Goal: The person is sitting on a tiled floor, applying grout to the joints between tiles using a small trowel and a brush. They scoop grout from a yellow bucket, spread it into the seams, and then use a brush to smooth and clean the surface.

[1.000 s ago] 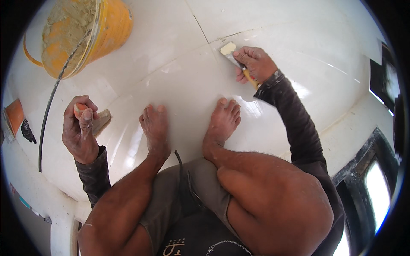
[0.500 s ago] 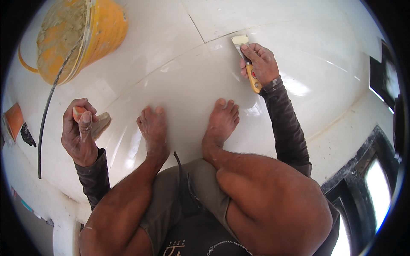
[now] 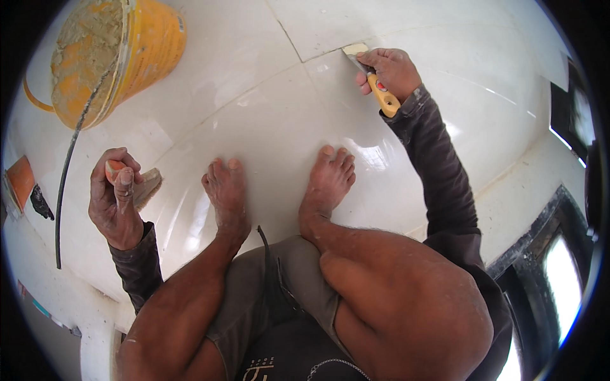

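My right hand (image 3: pixel 395 73) grips a putty knife (image 3: pixel 383 94) with a yellow handle. Its metal blade carries a pale smear of paste and lies at a joint line (image 3: pixel 330 54) between glossy white floor tiles (image 3: pixel 273 120). On the left, my left hand (image 3: pixel 117 197) is closed round the orange handle of a paintbrush (image 3: pixel 147 189), its bristles pointing right, toward my left foot. Whether the bristles touch the tiles, I cannot tell.
A tilted yellow bucket (image 3: pixel 152 51), smeared inside with beige paste, lies at the upper left. A thin dark rod (image 3: pixel 68 165) leans out of it. An orange piece (image 3: pixel 21 181) and a black scrap (image 3: pixel 42 202) lie far left. Dark frames (image 3: pixel 540 273) stand at the right.
My right hand has moved slightly farther and to the right, the putty knife turning so its blade sits along the tile joint. The left hand with the brush has barely shifted.
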`<state>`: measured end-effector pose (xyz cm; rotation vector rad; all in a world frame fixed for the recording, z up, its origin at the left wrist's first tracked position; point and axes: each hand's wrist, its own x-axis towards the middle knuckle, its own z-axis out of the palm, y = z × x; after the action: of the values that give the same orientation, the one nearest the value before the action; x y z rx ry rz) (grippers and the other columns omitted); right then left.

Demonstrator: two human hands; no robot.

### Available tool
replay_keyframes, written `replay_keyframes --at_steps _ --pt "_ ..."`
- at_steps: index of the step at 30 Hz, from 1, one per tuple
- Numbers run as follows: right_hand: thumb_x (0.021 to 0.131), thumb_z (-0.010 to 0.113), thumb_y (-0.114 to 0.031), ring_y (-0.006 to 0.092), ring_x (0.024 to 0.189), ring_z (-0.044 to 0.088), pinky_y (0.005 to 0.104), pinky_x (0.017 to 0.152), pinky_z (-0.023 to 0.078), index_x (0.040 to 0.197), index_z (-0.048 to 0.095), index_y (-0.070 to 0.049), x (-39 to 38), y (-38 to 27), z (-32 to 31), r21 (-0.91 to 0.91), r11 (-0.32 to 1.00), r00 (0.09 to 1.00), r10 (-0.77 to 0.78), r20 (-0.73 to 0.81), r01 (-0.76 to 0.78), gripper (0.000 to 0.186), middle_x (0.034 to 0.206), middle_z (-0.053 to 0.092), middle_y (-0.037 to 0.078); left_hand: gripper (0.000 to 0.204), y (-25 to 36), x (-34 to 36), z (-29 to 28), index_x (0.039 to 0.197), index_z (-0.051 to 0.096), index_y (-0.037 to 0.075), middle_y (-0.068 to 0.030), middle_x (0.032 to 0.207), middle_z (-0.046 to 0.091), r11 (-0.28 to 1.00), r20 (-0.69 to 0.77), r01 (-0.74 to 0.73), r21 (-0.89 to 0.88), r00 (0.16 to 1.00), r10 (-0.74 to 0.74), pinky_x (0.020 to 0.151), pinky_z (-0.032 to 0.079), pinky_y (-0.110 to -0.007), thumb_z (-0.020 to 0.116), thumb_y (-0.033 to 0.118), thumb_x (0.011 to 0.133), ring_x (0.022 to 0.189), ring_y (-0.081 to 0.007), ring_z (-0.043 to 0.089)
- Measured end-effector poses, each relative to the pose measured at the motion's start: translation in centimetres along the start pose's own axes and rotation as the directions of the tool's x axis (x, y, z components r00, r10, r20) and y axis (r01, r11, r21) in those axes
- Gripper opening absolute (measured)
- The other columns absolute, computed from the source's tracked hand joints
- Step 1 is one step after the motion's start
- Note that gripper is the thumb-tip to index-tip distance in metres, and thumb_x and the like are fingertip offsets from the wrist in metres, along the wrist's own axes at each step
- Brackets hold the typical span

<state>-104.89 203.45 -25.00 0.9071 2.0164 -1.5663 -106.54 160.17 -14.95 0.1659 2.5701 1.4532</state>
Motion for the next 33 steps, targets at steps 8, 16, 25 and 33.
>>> replay_keyframes --at_steps 8,16,25,33 --pt "0.096 0.052 -0.004 0.0119 0.057 0.064 0.0222 0.059 0.056 0.108 0.064 0.008 2.8 -4.7 -1.9 -0.656 0.710 0.957 -0.089 0.276 0.255 0.022 0.074 0.066 0.009 0.036 0.0 0.8 -0.9 0.115 0.058 0.000 -0.0055 0.086 0.058 0.996 -0.044 0.072 0.057 0.997 -0.069 0.074 0.042 -0.027 0.061 0.031 0.097 0.077 -0.0132 0.052" --pt "0.097 0.060 -0.024 0.0125 0.048 0.055 0.0254 0.046 0.047 0.085 0.059 -0.002 0.2 -0.4 2.6 0.269 0.962 0.997 -0.021 -0.071 0.040 0.025 0.062 0.059 0.007 0.033 -1.8 1.4 -1.6 0.114 0.060 -0.001 -0.0084 0.088 0.059 0.991 -0.053 0.131 -0.034 0.990 -0.132 0.073 0.045 -0.027 0.067 0.024 0.094 0.078 -0.0145 0.053" --pt "0.095 0.063 -0.022 0.0134 0.045 0.056 0.0237 0.045 0.047 0.081 0.057 -0.004 1.3 0.9 2.6 0.288 0.956 0.996 -0.038 -0.082 0.060 0.023 0.060 0.061 0.008 0.038 -3.1 1.2 0.1 0.115 0.059 0.000 -0.0043 0.086 0.057 0.992 -0.049 0.110 0.056 0.993 -0.107 0.075 0.042 -0.027 0.062 0.033 0.096 0.077 -0.0126 0.051" --pt "0.090 0.057 -0.014 0.0194 0.045 0.060 0.0313 0.042 0.049 0.079 0.053 0.003 1.0 -0.2 4.7 0.274 0.958 0.953 -0.002 -0.302 0.089 0.020 0.060 0.062 0.014 0.029 -1.8 1.6 -0.3 0.113 0.061 -0.001 -0.0085 0.095 0.060 0.992 0.003 0.114 -0.057 0.994 -0.114 0.074 0.048 -0.027 0.066 0.020 0.094 0.085 -0.0148 0.055"
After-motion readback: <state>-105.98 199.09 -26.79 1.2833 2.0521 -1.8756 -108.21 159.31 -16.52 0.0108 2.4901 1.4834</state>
